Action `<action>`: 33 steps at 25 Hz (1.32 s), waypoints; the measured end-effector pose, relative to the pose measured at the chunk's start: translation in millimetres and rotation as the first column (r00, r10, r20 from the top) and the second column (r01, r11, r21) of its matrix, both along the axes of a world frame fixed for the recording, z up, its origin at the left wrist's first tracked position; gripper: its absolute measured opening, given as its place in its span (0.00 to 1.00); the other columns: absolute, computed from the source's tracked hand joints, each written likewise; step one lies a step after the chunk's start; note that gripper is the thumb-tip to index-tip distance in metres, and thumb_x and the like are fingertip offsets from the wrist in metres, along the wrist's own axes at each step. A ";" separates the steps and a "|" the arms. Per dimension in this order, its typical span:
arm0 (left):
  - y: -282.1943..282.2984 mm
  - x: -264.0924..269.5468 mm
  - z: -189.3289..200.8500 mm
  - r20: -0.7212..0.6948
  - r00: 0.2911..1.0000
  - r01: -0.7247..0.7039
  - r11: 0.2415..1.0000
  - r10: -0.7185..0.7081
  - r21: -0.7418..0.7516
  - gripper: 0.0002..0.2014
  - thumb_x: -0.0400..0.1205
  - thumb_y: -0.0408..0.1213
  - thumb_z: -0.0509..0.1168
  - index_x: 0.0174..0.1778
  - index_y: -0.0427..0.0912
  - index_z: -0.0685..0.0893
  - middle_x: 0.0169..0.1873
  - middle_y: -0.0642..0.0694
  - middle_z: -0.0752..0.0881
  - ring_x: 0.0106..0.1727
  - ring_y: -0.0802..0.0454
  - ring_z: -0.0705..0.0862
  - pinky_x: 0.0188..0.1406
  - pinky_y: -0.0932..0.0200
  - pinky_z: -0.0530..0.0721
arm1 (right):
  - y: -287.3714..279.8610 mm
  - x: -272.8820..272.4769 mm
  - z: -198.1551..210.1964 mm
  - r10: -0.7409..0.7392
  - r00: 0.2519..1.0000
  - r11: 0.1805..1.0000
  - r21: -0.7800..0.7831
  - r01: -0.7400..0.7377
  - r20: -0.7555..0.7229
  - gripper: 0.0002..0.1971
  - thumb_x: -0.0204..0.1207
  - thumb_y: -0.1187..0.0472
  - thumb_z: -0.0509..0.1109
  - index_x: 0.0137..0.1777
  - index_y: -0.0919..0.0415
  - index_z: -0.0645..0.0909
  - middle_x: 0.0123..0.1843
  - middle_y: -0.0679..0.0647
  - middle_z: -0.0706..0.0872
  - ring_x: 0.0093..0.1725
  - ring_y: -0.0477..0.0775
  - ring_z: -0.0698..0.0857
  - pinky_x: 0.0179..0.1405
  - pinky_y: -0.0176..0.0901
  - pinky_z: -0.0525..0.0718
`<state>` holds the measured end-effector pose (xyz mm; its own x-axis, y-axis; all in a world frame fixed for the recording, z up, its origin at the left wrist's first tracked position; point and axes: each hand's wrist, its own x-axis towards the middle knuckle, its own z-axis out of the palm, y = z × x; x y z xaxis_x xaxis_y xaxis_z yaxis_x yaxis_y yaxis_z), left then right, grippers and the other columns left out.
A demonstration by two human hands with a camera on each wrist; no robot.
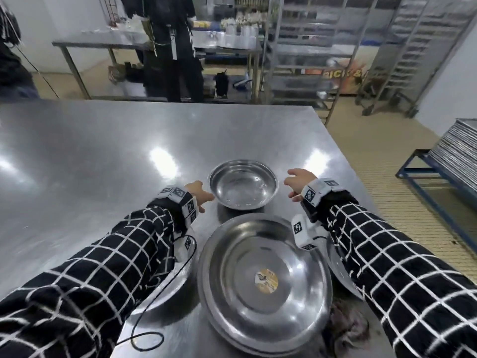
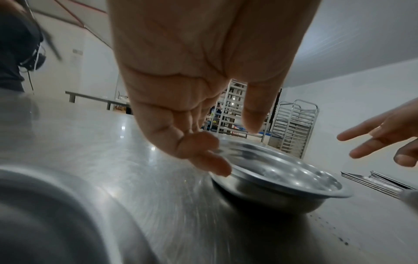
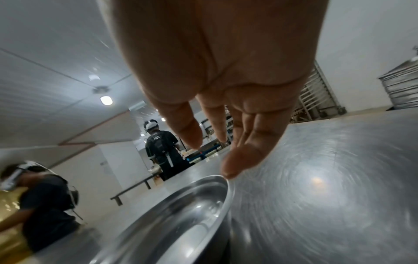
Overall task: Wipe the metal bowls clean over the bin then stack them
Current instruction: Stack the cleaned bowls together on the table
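Note:
A small metal bowl [image 1: 243, 184] stands upright in the middle of the steel table [image 1: 90, 151]; the same small bowl [image 2: 278, 176] [image 3: 181, 214] shows in both wrist views. My left hand [image 1: 202, 194] [image 2: 203, 125] hovers at its left rim, fingers loosely spread, holding nothing. My right hand [image 1: 296, 180] [image 3: 217, 134] hangs open just off its right rim. Nearer me sits a large metal bowl [image 1: 263, 282] with a round sticker [image 1: 266, 279] inside. Two more bowls lie partly hidden, one under my left sleeve [image 1: 165, 288], one under my right sleeve [image 1: 340, 270].
A crumpled cloth [image 1: 346, 324] lies at the near right of the large bowl. A person in black [image 1: 175, 47] stands beyond the table's far edge. Tray racks [image 1: 309, 47] and stacked trays [image 1: 456, 148] stand to the right across the tiled floor.

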<state>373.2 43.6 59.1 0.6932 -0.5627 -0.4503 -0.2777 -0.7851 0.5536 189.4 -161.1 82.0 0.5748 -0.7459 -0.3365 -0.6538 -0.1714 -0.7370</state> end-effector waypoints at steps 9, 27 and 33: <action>-46.9 48.9 -31.6 -0.139 0.988 0.061 0.998 -0.061 -0.001 0.17 0.78 0.33 0.72 0.60 0.29 0.81 0.35 0.44 0.83 0.30 0.54 0.79 0.28 0.65 0.80 | -27.1 55.0 -22.7 0.112 0.944 0.976 0.215 -0.045 -0.311 0.07 0.79 0.68 0.66 0.39 0.65 0.75 0.30 0.59 0.81 0.19 0.48 0.78 0.17 0.34 0.76; 31.6 -48.8 49.2 0.131 0.984 0.163 0.925 -0.124 -0.342 0.16 0.78 0.41 0.72 0.58 0.42 0.80 0.34 0.51 0.81 0.33 0.56 0.76 0.38 0.56 0.75 | 41.5 -61.5 35.0 -0.042 0.986 0.997 -0.058 0.051 0.159 0.13 0.74 0.70 0.64 0.59 0.66 0.79 0.36 0.60 0.79 0.31 0.54 0.75 0.33 0.44 0.79; 106.8 -144.2 46.9 0.195 0.965 0.229 0.924 -0.175 -0.305 0.17 0.77 0.47 0.71 0.59 0.47 0.81 0.41 0.47 0.87 0.43 0.52 0.85 0.46 0.55 0.82 | 92.9 -145.9 13.0 0.085 0.990 0.988 -0.138 -0.069 0.109 0.12 0.75 0.63 0.66 0.58 0.66 0.77 0.41 0.59 0.79 0.37 0.56 0.78 0.38 0.53 0.82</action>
<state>229.0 150.4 106.0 0.5972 -0.7941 -0.1128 -0.5185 -0.4895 0.7011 43.6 -68.2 95.0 0.6612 -0.7316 -0.1660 -0.5479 -0.3198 -0.7730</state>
